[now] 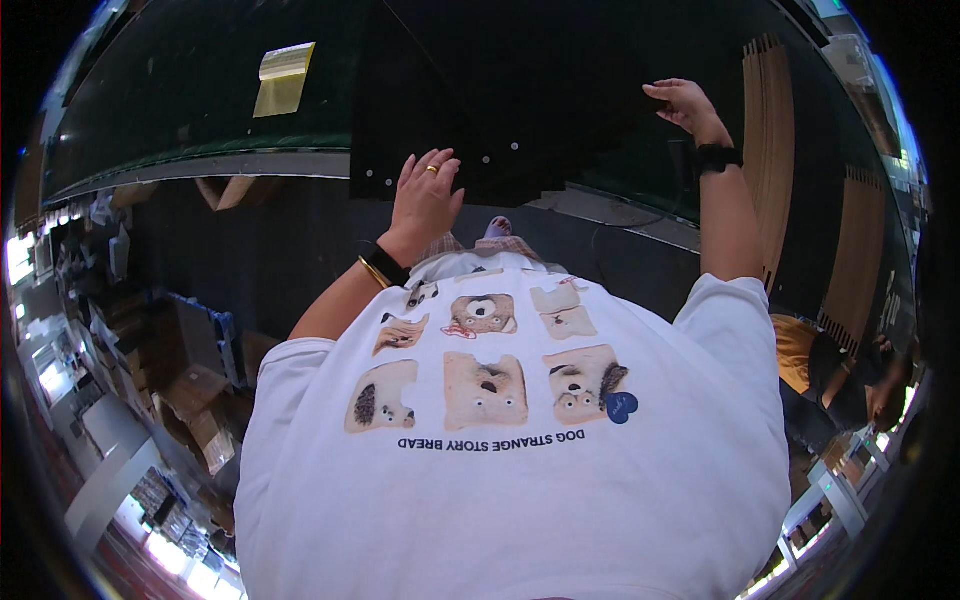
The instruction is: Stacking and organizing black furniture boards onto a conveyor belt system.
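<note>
A large black sheet [450, 110] lies on a dark green tabletop [180, 110] and reaches over its near edge. Several small pale round dots show along the sheet's near part. My left hand [428, 200], with a ring and a dark wristband, rests at that near part, its fingers stretched out and no object visible in them. Farther off to the right is my right hand [688, 108], beside the sheet's right part. Its fingers are loosely bent and apart, pointing left, with nothing seen between them. Whether they touch the sheet is hard to see against the black.
A yellow pad of paper [285, 80] lies at the far left of the tabletop. Stacked brown cardboard strips [768, 130] stand along the right, with another stack [855, 250] beyond. Another person's arm [840, 375] shows at the right. Cardboard boxes [195, 390] are at the left.
</note>
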Action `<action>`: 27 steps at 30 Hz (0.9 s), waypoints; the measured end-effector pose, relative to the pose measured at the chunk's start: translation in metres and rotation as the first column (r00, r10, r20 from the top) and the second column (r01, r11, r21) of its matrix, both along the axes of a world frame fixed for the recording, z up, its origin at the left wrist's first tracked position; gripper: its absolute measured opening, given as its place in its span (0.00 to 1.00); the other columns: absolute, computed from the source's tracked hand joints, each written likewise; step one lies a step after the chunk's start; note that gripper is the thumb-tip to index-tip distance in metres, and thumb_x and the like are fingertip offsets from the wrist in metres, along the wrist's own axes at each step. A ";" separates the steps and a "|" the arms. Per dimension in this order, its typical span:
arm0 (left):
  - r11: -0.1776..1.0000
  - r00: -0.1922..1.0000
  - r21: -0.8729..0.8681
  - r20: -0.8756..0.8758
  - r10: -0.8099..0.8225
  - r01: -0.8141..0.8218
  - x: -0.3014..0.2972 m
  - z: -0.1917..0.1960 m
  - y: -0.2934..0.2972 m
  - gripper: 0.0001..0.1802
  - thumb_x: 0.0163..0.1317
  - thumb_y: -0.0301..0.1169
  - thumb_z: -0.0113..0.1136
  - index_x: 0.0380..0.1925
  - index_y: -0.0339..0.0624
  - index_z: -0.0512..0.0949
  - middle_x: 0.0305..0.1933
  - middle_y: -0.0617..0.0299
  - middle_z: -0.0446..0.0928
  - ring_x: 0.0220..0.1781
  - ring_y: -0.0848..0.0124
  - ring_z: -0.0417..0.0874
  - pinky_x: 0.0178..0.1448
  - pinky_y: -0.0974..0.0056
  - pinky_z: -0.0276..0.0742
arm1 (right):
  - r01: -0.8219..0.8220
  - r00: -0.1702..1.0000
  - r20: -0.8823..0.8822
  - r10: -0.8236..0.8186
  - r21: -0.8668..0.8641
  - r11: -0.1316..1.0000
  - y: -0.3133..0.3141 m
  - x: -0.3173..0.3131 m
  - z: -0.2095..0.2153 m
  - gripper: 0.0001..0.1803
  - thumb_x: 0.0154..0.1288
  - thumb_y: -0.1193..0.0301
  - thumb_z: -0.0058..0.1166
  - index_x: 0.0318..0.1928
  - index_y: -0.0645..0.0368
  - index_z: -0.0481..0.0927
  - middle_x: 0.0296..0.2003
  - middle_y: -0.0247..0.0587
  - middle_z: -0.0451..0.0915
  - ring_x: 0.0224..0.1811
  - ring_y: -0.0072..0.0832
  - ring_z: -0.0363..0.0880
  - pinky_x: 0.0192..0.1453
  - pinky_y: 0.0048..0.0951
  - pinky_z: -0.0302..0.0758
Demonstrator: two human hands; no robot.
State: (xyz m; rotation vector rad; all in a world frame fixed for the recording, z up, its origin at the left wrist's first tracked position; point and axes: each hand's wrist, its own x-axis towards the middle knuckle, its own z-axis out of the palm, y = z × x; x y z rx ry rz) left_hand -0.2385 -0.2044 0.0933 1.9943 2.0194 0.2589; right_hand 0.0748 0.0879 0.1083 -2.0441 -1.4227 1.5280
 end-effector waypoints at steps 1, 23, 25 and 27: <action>1.000 1.000 0.005 -0.001 -0.026 0.026 0.000 -0.002 -0.001 0.24 0.55 0.33 0.57 0.53 0.43 0.68 0.62 0.57 0.64 0.66 0.62 0.60 0.71 0.56 0.47 | 0.000 1.000 -0.019 0.000 -0.003 1.000 -0.003 -0.001 -0.002 0.18 0.53 0.67 0.63 0.43 0.59 0.75 0.40 0.38 0.73 0.43 0.27 0.71 0.47 0.29 0.72; 0.992 0.992 0.028 0.014 -0.124 0.124 0.009 -0.004 0.003 0.25 0.54 0.34 0.56 0.54 0.41 0.68 0.61 0.57 0.65 0.66 0.63 0.60 0.71 0.54 0.44 | -0.246 0.938 0.291 0.186 0.186 0.951 -0.019 -0.004 -0.037 0.24 0.47 0.60 0.67 0.40 0.61 0.75 0.36 0.38 0.76 0.40 0.26 0.75 0.42 0.28 0.74; 0.991 0.992 0.045 0.006 -0.130 0.130 0.008 -0.004 0.004 0.25 0.54 0.34 0.56 0.53 0.41 0.68 0.61 0.57 0.65 0.66 0.63 0.61 0.71 0.54 0.45 | -0.410 0.855 0.438 0.278 0.241 0.880 -0.018 -0.002 -0.039 0.28 0.46 0.58 0.67 0.44 0.63 0.76 0.42 0.44 0.77 0.46 0.31 0.76 0.48 0.26 0.72; 0.989 0.991 0.060 -0.002 -0.137 0.137 0.008 -0.005 0.004 0.24 0.54 0.34 0.56 0.53 0.41 0.69 0.61 0.57 0.66 0.66 0.63 0.61 0.71 0.54 0.45 | -0.393 0.874 0.399 0.278 0.244 0.886 -0.019 0.000 -0.041 0.28 0.46 0.58 0.67 0.44 0.63 0.75 0.40 0.41 0.77 0.44 0.29 0.75 0.47 0.28 0.72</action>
